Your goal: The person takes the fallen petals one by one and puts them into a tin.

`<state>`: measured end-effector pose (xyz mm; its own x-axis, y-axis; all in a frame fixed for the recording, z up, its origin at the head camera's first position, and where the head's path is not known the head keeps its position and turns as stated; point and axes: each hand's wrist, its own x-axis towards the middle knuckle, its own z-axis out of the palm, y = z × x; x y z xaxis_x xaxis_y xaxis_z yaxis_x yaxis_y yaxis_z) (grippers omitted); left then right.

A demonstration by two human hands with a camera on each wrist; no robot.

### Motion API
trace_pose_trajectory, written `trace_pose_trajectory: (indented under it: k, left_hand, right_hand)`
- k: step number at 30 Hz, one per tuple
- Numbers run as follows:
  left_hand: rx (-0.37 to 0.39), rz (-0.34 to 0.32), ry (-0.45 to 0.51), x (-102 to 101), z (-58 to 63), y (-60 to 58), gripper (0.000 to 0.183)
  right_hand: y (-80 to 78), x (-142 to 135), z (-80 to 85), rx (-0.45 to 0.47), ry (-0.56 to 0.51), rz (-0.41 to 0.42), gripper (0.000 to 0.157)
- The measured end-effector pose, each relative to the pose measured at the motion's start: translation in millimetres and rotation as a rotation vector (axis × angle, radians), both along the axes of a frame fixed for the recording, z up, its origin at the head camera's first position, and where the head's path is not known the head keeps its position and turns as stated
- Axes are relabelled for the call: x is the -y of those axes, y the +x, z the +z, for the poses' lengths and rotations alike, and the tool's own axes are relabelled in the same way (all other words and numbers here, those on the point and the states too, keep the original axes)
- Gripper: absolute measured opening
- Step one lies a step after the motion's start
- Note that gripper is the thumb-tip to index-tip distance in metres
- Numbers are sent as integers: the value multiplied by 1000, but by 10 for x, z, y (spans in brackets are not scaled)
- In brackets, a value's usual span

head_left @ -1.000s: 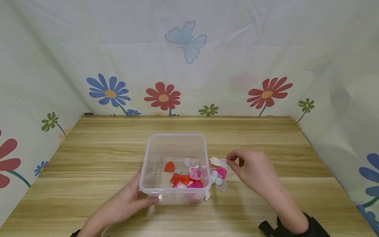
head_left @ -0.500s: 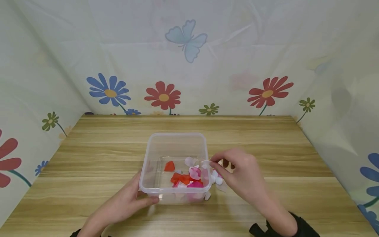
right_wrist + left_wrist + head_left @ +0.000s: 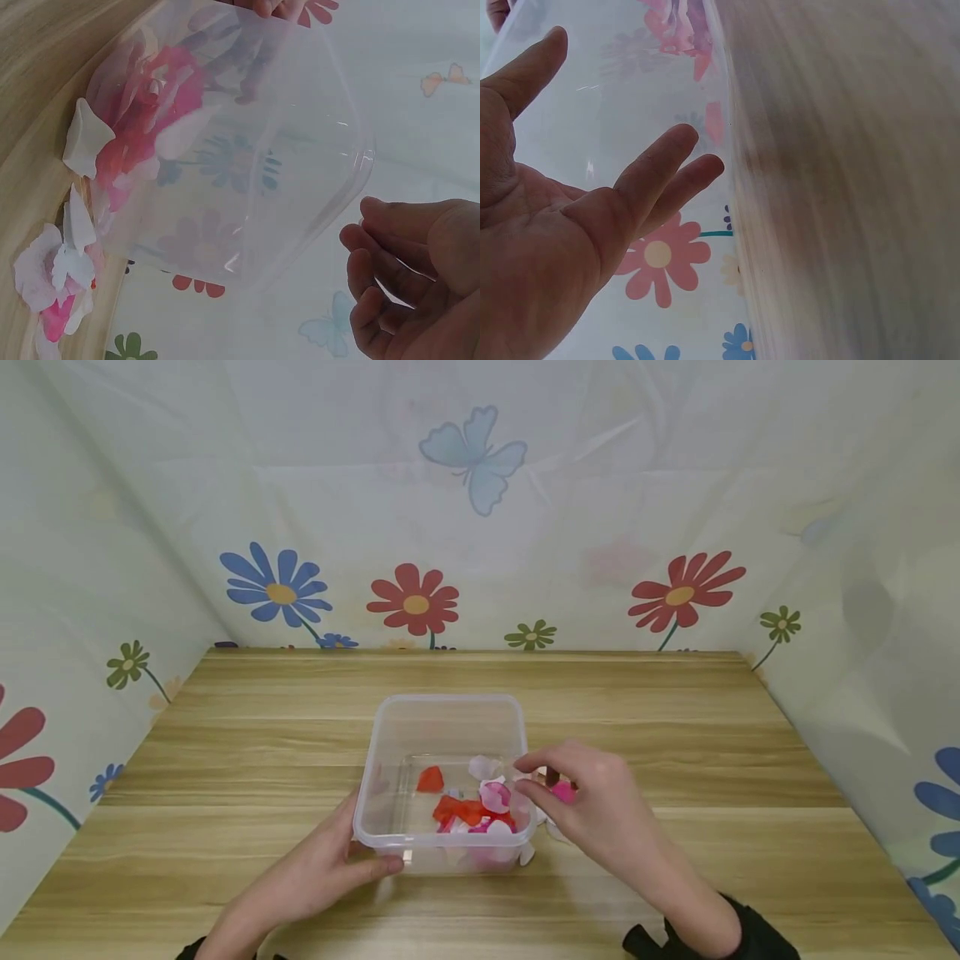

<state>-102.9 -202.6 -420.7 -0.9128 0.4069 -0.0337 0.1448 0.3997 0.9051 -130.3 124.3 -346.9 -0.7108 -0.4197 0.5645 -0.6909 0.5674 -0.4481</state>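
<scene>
A clear plastic box (image 3: pixel 442 841) stands on the table with artificial flower petals inside, among them a lone orange-red petal (image 3: pixel 431 779) and a pink petal (image 3: pixel 495 796). My left hand (image 3: pixel 318 872) rests against its left side, thumb on the front wall. In the left wrist view those fingers (image 3: pixel 656 169) are straight and spread along the wall. My right hand (image 3: pixel 592 785) hovers at the right rim, thumb and forefinger parted, holding nothing visible. A pale petal (image 3: pixel 185 133) shows through the box wall in the right wrist view.
Loose petals lie on the table right of the box, including a bright pink petal (image 3: pixel 562 791), partly behind my right hand, and a white petal (image 3: pixel 88 139) touching or close to the wall. A flower-printed cloth (image 3: pixel 337 485) encloses the wooden table (image 3: pixel 247 735).
My right hand has moved left from the loose petals to the box's rim and let go of a white petal, now inside the box. My left hand and the box have stayed put.
</scene>
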Motion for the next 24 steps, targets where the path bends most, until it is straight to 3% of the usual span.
trace_pose_trajectory:
  k: [5,9,12,18,24]
  left_hand:
    - [-17,-9,-8,5,1,2,103]
    - [1,0,-5,4,1,0,105]
    - [16,6,6,-1,1,-4,106]
    - [16,8,6,0,-12,-8,107]
    - [-34,-20,-2,16,-5,6,102]
  right_hand:
    - [-49,-78,4,-44,7,-20,23]
    - [-103,-132,-14,-16,36,-49,20]
    - [-151,-160,-54,80,93,-86,18]
    - [-264,-173,-206,367,262,-148,11]
    - [-337,-146,-376,472,411,-156,10]
